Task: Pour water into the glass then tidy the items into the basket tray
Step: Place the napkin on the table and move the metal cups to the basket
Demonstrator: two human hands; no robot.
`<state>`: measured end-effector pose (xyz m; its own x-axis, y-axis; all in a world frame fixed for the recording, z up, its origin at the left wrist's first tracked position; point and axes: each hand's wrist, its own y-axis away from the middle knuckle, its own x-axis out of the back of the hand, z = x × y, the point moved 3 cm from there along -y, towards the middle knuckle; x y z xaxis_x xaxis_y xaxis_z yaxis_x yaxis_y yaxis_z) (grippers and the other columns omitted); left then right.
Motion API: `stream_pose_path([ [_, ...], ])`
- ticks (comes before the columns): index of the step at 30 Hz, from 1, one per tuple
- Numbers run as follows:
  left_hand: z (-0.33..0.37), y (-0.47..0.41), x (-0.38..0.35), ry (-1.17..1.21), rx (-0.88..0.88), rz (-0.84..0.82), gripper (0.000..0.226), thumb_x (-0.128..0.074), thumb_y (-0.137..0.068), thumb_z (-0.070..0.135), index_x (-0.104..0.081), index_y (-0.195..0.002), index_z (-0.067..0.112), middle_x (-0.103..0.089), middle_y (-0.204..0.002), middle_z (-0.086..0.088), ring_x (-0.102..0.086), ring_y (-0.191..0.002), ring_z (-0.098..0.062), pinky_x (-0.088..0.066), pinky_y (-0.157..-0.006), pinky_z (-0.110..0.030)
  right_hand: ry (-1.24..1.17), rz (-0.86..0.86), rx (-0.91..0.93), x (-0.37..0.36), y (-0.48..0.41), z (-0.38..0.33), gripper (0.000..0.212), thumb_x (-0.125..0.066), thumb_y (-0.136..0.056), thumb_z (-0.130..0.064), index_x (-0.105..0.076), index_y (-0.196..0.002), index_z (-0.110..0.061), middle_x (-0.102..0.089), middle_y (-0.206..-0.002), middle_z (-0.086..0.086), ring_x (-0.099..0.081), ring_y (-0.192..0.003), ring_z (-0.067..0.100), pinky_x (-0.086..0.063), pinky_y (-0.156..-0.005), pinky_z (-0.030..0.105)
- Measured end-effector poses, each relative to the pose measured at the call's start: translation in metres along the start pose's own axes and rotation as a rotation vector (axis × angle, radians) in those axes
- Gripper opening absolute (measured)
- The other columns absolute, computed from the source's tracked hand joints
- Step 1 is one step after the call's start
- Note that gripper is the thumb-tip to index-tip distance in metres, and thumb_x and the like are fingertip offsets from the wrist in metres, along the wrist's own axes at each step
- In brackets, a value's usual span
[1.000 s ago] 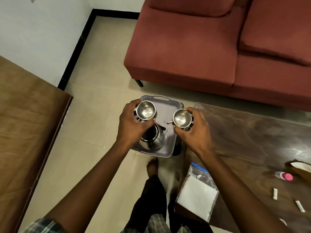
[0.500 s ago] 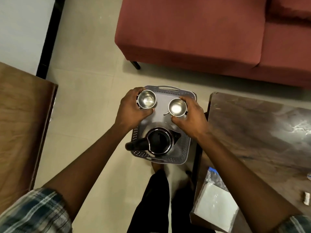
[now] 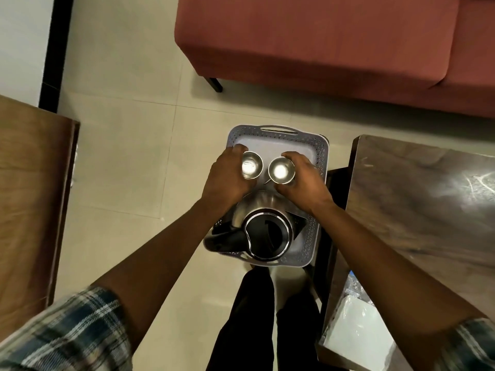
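A grey perforated basket tray (image 3: 320,156) sits low in front of me, beside the dark table. Inside it stands a steel kettle (image 3: 267,232) with a black lid and handle, at the near end. My left hand (image 3: 226,180) grips a steel glass (image 3: 251,165) over the tray's far half. My right hand (image 3: 305,180) grips a second steel glass (image 3: 280,170) right beside it. Both glasses are upright, and their bases are hidden by my fingers.
A dark wooden table (image 3: 428,199) is on the right, with a clear plastic bag of white material (image 3: 353,328) at its near edge. A brown wooden surface (image 3: 29,199) is on the left. A red sofa (image 3: 321,44) stands beyond the tray. My legs (image 3: 251,317) are below.
The view has tilted down and closer. Both hands have brought the glasses nearer each other and lower over the tray's far half, behind the kettle.
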<state>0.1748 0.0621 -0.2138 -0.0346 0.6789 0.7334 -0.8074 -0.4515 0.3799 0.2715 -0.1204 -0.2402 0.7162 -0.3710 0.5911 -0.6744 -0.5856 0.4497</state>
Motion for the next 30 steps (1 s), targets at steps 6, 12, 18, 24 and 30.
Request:
stream_pose_path([
  [6, -0.003, -0.007, -0.008, -0.073, -0.009, -0.038, 0.063, -0.086, -0.072, 0.033, -0.055, -0.123, 0.014, -0.066, -0.117, -0.009, -0.065, -0.101, -0.033, -0.052, -0.082, -0.042, 0.01, -0.024, -0.006, -0.008, -0.007, 0.004, 0.079, -0.09, -0.08, -0.024, -0.051, -0.148, -0.018, -0.058, -0.146, 0.008, -0.062, -0.128, 0.03, -0.047, -0.1, 0.034],
  [12, -0.01, -0.012, -0.017, -0.084, 0.036, -0.05, 0.06, -0.086, -0.071, 0.038, -0.054, -0.115, 0.015, -0.067, -0.112, -0.01, -0.066, -0.097, -0.035, -0.046, -0.075, -0.037, 0.001, -0.039, -0.004, -0.013, -0.01, 0.005, 0.076, -0.088, -0.081, -0.02, -0.051, -0.148, -0.015, -0.057, -0.147, 0.011, -0.06, -0.13, 0.031, -0.044, -0.102, 0.031],
  [18, -0.015, -0.014, -0.023, -0.093, 0.058, -0.059, 0.062, -0.086, -0.071, 0.035, -0.054, -0.118, 0.012, -0.067, -0.116, -0.012, -0.067, -0.1, -0.037, -0.041, -0.074, -0.034, 0.004, -0.037, -0.003, -0.015, -0.013, 0.005, 0.075, -0.087, -0.08, -0.019, -0.052, -0.147, -0.016, -0.058, -0.145, 0.009, -0.06, -0.13, 0.029, -0.041, -0.098, 0.025],
  [24, -0.014, -0.014, -0.024, -0.082, 0.055, -0.049, 0.061, -0.086, -0.071, 0.036, -0.054, -0.116, 0.011, -0.066, -0.114, -0.012, -0.066, -0.099, -0.037, -0.043, -0.073, -0.036, 0.013, -0.054, -0.002, -0.016, -0.013, 0.003, 0.075, -0.088, -0.082, -0.024, -0.053, -0.147, -0.018, -0.059, -0.146, 0.007, -0.059, -0.13, 0.026, -0.034, -0.094, 0.017],
  [30, -0.011, -0.01, -0.022, -0.092, 0.05, -0.046, 0.059, -0.085, -0.075, 0.031, -0.052, -0.12, 0.011, -0.065, -0.117, -0.014, -0.065, -0.102, -0.04, -0.042, -0.073, -0.035, 0.01, -0.082, 0.008, -0.014, -0.012, 0.004, 0.084, -0.092, -0.078, -0.022, -0.051, -0.151, -0.016, -0.058, -0.148, 0.011, -0.057, -0.136, 0.029, -0.039, -0.108, 0.026],
])
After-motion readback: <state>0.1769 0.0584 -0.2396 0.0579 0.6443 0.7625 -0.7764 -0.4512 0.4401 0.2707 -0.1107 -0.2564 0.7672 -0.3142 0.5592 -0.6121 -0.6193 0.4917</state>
